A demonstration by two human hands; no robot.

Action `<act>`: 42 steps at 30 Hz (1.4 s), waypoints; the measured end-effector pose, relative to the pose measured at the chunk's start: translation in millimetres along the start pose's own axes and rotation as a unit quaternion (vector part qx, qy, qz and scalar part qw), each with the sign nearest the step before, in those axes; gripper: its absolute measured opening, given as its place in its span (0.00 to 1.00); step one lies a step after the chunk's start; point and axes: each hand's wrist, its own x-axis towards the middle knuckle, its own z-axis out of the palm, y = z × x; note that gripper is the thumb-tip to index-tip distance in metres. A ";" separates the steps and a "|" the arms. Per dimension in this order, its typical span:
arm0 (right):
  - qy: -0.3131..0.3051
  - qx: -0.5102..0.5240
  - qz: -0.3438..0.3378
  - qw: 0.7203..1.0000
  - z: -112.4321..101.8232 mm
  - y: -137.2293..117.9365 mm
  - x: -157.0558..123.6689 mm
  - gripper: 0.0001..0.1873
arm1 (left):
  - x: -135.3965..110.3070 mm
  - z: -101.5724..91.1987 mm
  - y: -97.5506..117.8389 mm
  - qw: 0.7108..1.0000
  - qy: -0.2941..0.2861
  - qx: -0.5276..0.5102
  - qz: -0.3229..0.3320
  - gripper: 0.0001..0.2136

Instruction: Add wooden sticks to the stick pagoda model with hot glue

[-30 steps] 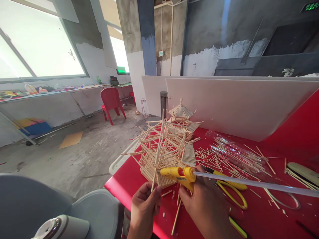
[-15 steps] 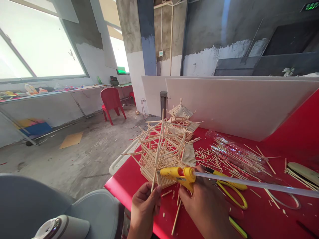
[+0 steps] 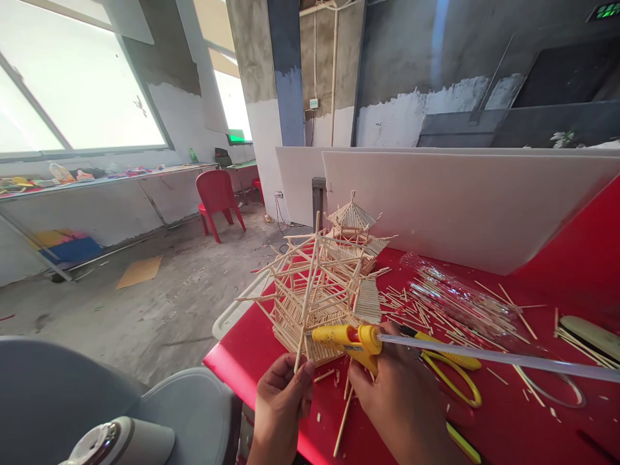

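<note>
My left hand [image 3: 285, 394] pinches the lower end of a thin wooden stick [image 3: 307, 303], which leans up against a pavilion-like frame of sticks [image 3: 285, 310]. In my right hand [image 3: 397, 394] is a yellow hot glue gun [image 3: 351, 339], its nozzle pointing left at the stick just above my left fingers. A long clear glue stick [image 3: 484, 355] runs out of the gun's back to the right. Behind the frame stands a finished-looking stick tower with a pointed roof [image 3: 352, 216]. Yellow-handled pliers [image 3: 453, 368] lie partly hidden beyond my right hand.
Loose sticks [image 3: 421, 313] and a clear plastic bag of sticks [image 3: 465, 300] are spread over the red tabletop [image 3: 513, 420]. White boards [image 3: 436, 200] stand behind the table. A grey stool [image 3: 194, 413] holding a white cylindrical object [image 3: 130, 442] is at lower left.
</note>
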 end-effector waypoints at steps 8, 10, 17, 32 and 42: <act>0.001 0.010 -0.005 1.000 0.0 1.8 1.0 0.16 | 0.6 -1.4 -0.9 1.000 -0.002 0.003 0.000 0.21; 0.000 0.010 -0.004 1.000 0.7 0.6 1.0 0.16 | 0.7 -1.3 -1.0 1.000 -0.002 0.003 0.002 0.21; -0.027 0.022 0.017 0.999 -1.6 -3.2 1.7 0.17 | 0.4 -0.2 -0.7 1.000 0.003 0.001 0.000 0.21; 0.002 0.007 -0.004 1.000 -1.8 3.7 1.0 0.17 | 0.6 -1.9 -1.7 1.000 -0.004 0.005 0.006 0.20; 0.011 -0.003 -0.006 1.000 -4.3 2.0 -0.3 0.16 | -0.3 -3.2 -2.8 1.000 -0.005 0.006 0.011 0.20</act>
